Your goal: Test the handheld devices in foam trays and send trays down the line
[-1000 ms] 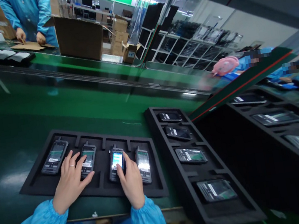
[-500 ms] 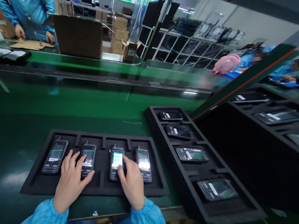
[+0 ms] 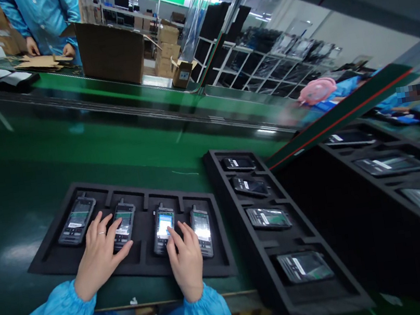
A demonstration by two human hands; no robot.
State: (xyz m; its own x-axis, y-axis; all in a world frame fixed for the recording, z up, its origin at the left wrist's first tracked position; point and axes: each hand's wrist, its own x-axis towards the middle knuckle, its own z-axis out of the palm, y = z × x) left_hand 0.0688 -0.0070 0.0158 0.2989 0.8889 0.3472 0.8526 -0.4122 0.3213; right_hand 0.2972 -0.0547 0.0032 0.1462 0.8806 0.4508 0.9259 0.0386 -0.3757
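Several handheld devices with stub antennas and keypads lie face up in a black foam tray [image 3: 195, 270] before me. My left hand [image 3: 96, 251] rests with spread fingers over the second handheld [image 3: 125, 217] from the left, covering part of its keypad. The third handheld [image 3: 162, 230] has a brightly lit screen, and my right hand [image 3: 186, 258] is over its right side with fingers apart, the index fingertip at the screen. Beside that hand lies the fourth handheld [image 3: 202, 227], its screen pale with glare. The leftmost handheld [image 3: 79, 219] has a dark screen. Neither hand grips anything.
A second foam tray [image 3: 260, 244] of handhelds stands to the right, and stacked trays [image 3: 339, 180] lie beyond a sloping green panel [image 3: 345, 113]. Across the green bench, a person in blue [image 3: 43, 19] handles flat cardboard [image 3: 41, 61] beside a large carton [image 3: 111, 51].
My right hand's fingers have shifted slightly down and bent over the lit screen, uncovering more of it. The left hand has stayed put.
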